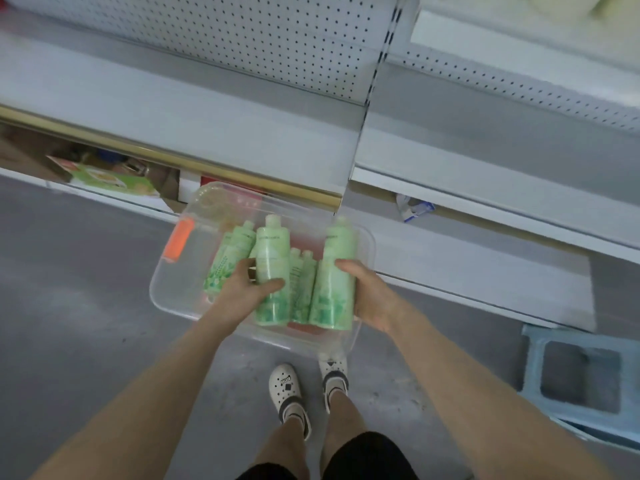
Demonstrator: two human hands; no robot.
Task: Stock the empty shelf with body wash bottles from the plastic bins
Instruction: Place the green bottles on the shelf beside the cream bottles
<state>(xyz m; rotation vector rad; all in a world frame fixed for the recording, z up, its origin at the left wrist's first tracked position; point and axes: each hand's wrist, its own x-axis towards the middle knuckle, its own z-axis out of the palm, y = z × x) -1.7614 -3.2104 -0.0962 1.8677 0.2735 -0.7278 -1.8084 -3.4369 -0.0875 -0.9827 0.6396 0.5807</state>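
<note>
A clear plastic bin (166,289) sits on the grey floor in front of me with several green body wash bottles inside. My left hand (247,287) grips one green bottle (273,261) around its middle. My right hand (367,292) wraps another green bottle (334,282) from the right side. Both held bottles are above the bin, caps pointing away from me. More bottles (230,261) lie in the bin at the left and between my hands (302,289). The white shelf (173,112) above the bin has a pegboard back and holds nothing.
A second white shelf bay (485,150) stands to the right. Boxes and packets (110,178) lie under the left shelf. A light blue plastic stool (581,379) is on the floor at the right. My feet in white clogs (287,386) are just behind the bin.
</note>
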